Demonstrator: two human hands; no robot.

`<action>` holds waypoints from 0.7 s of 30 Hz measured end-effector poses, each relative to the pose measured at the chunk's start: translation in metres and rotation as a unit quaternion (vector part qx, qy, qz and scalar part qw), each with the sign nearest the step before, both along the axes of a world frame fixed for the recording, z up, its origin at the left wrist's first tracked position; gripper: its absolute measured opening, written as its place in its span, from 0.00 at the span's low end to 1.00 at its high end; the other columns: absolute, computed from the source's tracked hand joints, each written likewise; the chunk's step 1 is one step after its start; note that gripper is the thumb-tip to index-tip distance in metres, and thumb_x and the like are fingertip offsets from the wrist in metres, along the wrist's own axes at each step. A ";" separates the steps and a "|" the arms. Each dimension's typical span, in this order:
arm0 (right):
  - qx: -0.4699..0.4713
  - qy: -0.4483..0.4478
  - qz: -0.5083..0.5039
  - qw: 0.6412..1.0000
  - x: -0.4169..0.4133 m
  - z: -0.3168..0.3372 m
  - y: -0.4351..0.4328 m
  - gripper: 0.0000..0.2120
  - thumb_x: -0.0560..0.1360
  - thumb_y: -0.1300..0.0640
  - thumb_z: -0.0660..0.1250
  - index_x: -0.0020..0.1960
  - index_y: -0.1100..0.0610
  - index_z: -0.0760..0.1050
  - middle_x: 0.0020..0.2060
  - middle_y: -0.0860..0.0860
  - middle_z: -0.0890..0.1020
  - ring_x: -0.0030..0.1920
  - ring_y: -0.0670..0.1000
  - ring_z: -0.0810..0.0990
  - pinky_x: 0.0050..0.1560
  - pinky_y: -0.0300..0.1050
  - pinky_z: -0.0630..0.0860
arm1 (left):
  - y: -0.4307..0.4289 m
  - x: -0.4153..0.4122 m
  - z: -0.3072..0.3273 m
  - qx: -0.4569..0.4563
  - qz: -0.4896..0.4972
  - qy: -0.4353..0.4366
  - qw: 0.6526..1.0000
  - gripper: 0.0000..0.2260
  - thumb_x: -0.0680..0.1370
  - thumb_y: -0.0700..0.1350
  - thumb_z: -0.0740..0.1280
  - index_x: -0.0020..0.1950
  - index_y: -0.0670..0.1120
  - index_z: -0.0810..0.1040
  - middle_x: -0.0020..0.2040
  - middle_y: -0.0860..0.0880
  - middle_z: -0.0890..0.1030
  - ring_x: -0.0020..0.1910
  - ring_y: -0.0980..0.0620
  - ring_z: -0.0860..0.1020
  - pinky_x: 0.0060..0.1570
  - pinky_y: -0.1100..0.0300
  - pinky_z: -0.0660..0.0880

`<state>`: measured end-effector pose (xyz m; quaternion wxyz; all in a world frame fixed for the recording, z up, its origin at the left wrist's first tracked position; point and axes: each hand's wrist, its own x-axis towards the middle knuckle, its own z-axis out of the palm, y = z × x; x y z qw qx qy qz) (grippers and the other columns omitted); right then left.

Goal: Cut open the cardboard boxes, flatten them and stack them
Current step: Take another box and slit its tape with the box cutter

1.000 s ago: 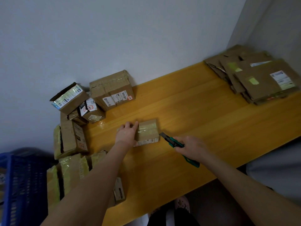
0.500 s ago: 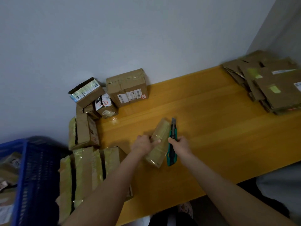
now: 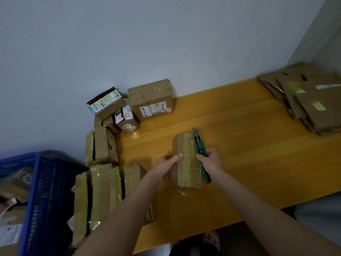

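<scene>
We are holding a small box [image 3: 186, 161] on the wooden table [image 3: 239, 145], near its front edge and about in the middle of our view. The box is standing on one long side, with its length running away from us, and shiny tape is covering most of its upper face.

Our left hand [image 3: 167, 164] is gripping the box from its left side. The thumb is lying on the taped upper face and the other fingers are curling around the left wall, so the box is sitting directly to the right of this palm.

Our right hand [image 3: 210, 161] is closing around the green handle of a utility knife [image 3: 200, 146]. The knife is lying along the right upper edge of the box, touching it or just beside it; we cannot tell which. Its blade is out and is pointing away from us, with the tip reaching a little past the far end of the box. The box is therefore lying between our two hands.

Unopened boxes [image 3: 151, 100] are piling up at the left end of the table, against the wall [image 3: 166, 43]. A stack of flattened cardboard [image 3: 310, 100] is resting at the far right corner, well apart from our hands. A blue crate [image 3: 46, 191] with more parcels is standing at the lower left.
</scene>
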<state>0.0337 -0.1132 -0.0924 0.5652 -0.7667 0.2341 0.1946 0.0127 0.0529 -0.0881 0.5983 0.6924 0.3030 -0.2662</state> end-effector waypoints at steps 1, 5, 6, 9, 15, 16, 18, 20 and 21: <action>0.000 -0.008 0.009 1.000 0.002 0.003 -0.002 0.08 0.78 0.58 0.65 0.51 0.55 0.66 0.43 0.49 0.73 0.41 0.46 0.74 0.34 0.41 0.69 | 0.002 0.001 0.004 -0.010 -0.008 0.005 1.000 0.29 0.72 0.61 0.71 0.67 0.47 0.71 0.55 0.52 0.78 0.50 0.53 0.76 0.41 0.59 0.71; -0.005 -0.018 0.037 0.999 0.005 0.012 -0.004 0.10 0.77 0.56 0.67 0.52 0.55 0.67 0.43 0.48 0.74 0.41 0.46 0.74 0.34 0.41 0.69 | 0.004 0.009 0.014 0.010 -0.006 -0.014 1.000 0.17 0.72 0.57 0.72 0.52 0.48 0.75 0.49 0.52 0.80 0.48 0.54 0.77 0.44 0.57 0.76; -0.012 -0.022 0.038 0.999 0.005 0.014 -0.003 0.10 0.77 0.56 0.67 0.52 0.55 0.67 0.43 0.48 0.74 0.41 0.46 0.74 0.34 0.42 0.69 | 0.004 0.010 0.015 0.015 -0.001 -0.019 1.000 0.16 0.72 0.56 0.73 0.51 0.47 0.75 0.49 0.51 0.80 0.48 0.53 0.78 0.46 0.56 0.77; -0.060 -0.046 0.041 0.996 0.004 0.021 -0.007 0.09 0.77 0.52 0.67 0.52 0.53 0.69 0.42 0.46 0.74 0.39 0.45 0.74 0.34 0.42 0.69 | 0.006 0.012 0.014 0.027 0.013 -0.027 0.999 0.14 0.73 0.54 0.73 0.51 0.47 0.77 0.51 0.49 0.81 0.50 0.51 0.78 0.56 0.50 0.78; -0.106 -0.096 0.080 0.986 -0.009 0.034 -0.020 0.12 0.74 0.45 0.67 0.53 0.47 0.69 0.42 0.43 0.76 0.38 0.44 0.78 0.31 0.41 0.73 | 0.007 0.015 0.015 0.012 0.031 -0.046 0.998 0.20 0.74 0.53 0.72 0.61 0.46 0.74 0.55 0.48 0.80 0.55 0.49 0.78 0.59 0.47 0.76; -0.110 -0.102 0.083 0.985 -0.012 0.036 -0.020 0.12 0.74 0.45 0.66 0.55 0.46 0.68 0.42 0.42 0.76 0.37 0.43 0.78 0.30 0.40 0.72 | 0.006 0.015 0.015 0.006 0.033 -0.048 0.998 0.21 0.74 0.52 0.72 0.63 0.46 0.73 0.56 0.47 0.80 0.55 0.49 0.78 0.59 0.47 0.76; -0.114 -0.107 0.096 0.983 -0.017 0.040 -0.020 0.14 0.74 0.47 0.66 0.58 0.45 0.67 0.41 0.42 0.76 0.36 0.43 0.78 0.29 0.39 0.70 | 0.005 0.016 0.015 0.002 0.033 -0.053 0.998 0.23 0.74 0.51 0.72 0.66 0.46 0.70 0.57 0.47 0.79 0.55 0.50 0.77 0.57 0.49 0.77; -0.122 -0.114 0.112 0.980 -0.022 0.045 -0.021 0.17 0.74 0.49 0.65 0.62 0.45 0.67 0.41 0.41 0.76 0.35 0.43 0.78 0.28 0.37 0.69 | 0.005 0.017 0.014 0.003 0.032 -0.055 0.998 0.24 0.75 0.51 0.71 0.67 0.46 0.70 0.56 0.48 0.79 0.54 0.50 0.78 0.56 0.50 0.77; -0.136 -0.125 0.125 0.975 -0.024 0.048 -0.021 0.18 0.74 0.50 0.65 0.63 0.45 0.67 0.41 0.41 0.76 0.35 0.43 0.78 0.27 0.36 0.69 | 0.006 0.017 0.014 0.002 0.034 -0.056 0.998 0.24 0.75 0.50 0.71 0.68 0.46 0.70 0.56 0.48 0.79 0.54 0.50 0.78 0.56 0.50 0.78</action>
